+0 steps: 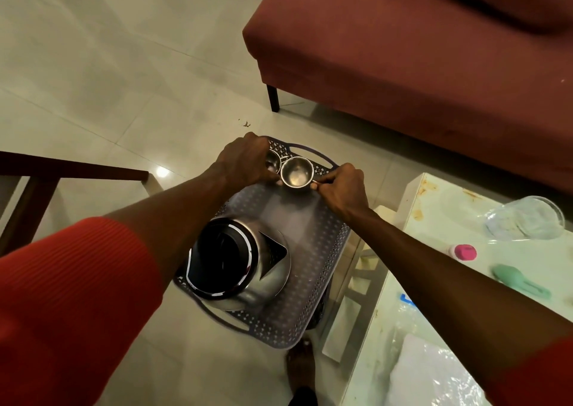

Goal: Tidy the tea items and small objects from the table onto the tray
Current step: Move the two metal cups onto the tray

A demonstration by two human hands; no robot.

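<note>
Head view looks down on a grey perforated tray (313, 269) sitting low beside a white table (434, 197). At the tray's far edge the right hand (342, 190) pinches the thin handle of a steel cup (296, 171) between thumb and fingertips, the cup upright just above or on the tray floor; I cannot tell which. The left hand (246, 159) curls its fingers over a second steel cup (273, 160) at the far left corner, touching the first cup's rim. A steel kettle (238, 261) with a black lid stands at the tray's near left corner. On the table's right part lie a clear glass bowl (525, 218), a pink-capped bottle (463, 252) and a green object (517, 281), with crumpled plastic (434, 371) at its near edge.
</note>
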